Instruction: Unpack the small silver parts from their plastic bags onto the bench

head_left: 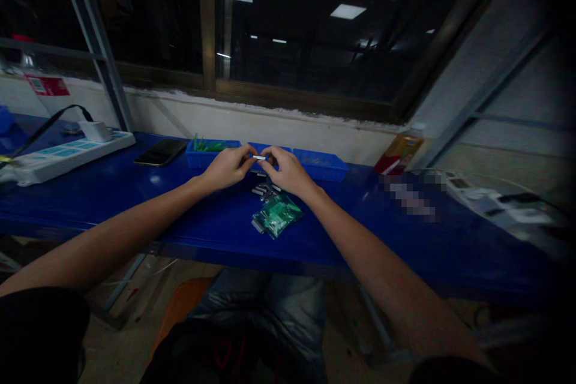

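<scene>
Between my two hands is a small, pale, bar-shaped piece (259, 158), too small to identify further. My left hand (228, 167) pinches its left end with thumb and fingertips. The other end is pinched by my right hand (285, 171). Just below them on the blue table (207, 216) lie several small grey metallic pieces (265, 191), partly hidden under my right hand. A clear plastic bag with green pieces (278, 216) rests nearer the table's front edge. Behind my hands stand blue trays (321, 165), the left one holding thin green pieces (207, 145).
A dark phone (161, 152) lies left of the trays. Farther left is a white power strip (72, 153) with a plugged-in adapter (95, 131). To the right stand a red and yellow drink container (399, 153) and another white power strip (495, 201). A window is behind the table.
</scene>
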### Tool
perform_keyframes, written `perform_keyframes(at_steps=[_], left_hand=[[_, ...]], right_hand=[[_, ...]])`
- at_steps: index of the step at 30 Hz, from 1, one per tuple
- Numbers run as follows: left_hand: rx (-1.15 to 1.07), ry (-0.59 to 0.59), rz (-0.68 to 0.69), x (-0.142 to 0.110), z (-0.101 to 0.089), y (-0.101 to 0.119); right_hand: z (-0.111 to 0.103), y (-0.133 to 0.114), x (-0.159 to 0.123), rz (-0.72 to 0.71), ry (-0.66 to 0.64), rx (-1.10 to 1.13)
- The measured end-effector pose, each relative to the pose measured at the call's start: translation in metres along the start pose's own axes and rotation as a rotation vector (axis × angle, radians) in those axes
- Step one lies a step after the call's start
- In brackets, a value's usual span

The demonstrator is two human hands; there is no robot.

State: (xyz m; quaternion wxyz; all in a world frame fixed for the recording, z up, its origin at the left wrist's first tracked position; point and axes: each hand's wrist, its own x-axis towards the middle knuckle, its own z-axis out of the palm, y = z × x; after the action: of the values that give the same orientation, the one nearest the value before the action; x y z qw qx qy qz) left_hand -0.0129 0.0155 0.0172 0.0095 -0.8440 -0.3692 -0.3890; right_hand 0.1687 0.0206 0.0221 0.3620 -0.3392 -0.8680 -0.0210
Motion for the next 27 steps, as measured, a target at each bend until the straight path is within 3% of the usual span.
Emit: perform_keyframes(at_steps=[6, 13, 17, 23, 27], left_hand=[[0.038, -0.104, -0.049, 0.000, 0.013, -0.006], [0.265, -0.284, 0.039, 0.008, 0.044, -0.024], [0.203, -0.303, 0.011, 0.010, 0.049, -0.031], [0.132, -0.247, -0.060, 0.004, 0.042, -0.030], [0.065, -0.163, 0.017, 0.002, 0.038, -0.027]], right_hand=[[0.001, 0.012, 0.002, -0.019, 0.014, -0.053], [-0.011, 0.064, 0.001, 0.192, 0.234, -0.229], [-0.009, 0.082, -0.004, 0.248, 0.177, -0.292], [-0.008, 0.070, -0.006, 0.294, 0.118, -0.374], [-0.012, 0.043, -0.002, 0.165, 0.090, -0.366]])
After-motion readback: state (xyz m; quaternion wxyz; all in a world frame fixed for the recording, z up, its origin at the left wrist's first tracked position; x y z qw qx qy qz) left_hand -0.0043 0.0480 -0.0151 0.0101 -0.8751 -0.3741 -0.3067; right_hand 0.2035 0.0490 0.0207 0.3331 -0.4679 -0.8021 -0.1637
